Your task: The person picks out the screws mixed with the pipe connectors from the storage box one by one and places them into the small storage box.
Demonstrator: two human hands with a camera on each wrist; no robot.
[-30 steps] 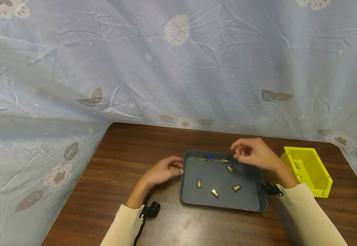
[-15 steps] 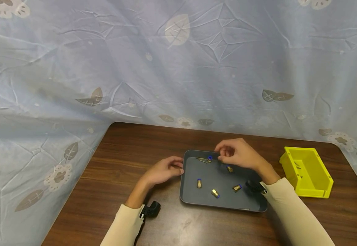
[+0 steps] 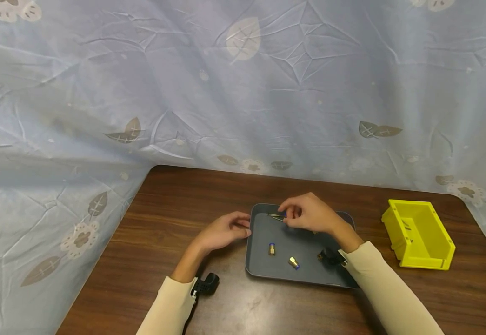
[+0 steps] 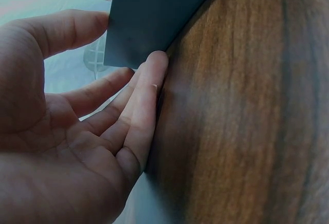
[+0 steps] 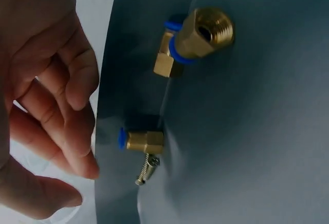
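My left hand [image 3: 223, 231] rests against the left side of the grey tray [image 3: 256, 267], fingers fairly straight along its outer wall. In the left wrist view the thumb [image 4: 77, 26] touches the tray's edge. Over the back left of the tray is my right hand [image 3: 311, 213], fingers loosely bent with nothing between them. Its fingertips are close to a brass fitting with a blue collar [image 5: 146, 141] and some small screws [image 3: 275, 217]. Two more such fittings [image 5: 203, 34] overlap in the right wrist view. Nearer the front lie an upright-looking fitting [image 3: 271, 249] and a slanted fitting [image 3: 294, 263].
A yellow bin [image 3: 429, 232] with a few small screws [image 3: 406, 226] inside stands right of the tray on the brown wooden table [image 3: 176, 204]. Another fitting [image 3: 320, 256] is partly hidden by the right wrist camera [image 3: 330, 256]. A patterned cloth [image 3: 243, 102] hangs behind.
My right hand has moved left over the tray, from its back right to the screws and fitting at the back left. It now covers fittings seen before. My left hand has stayed put.
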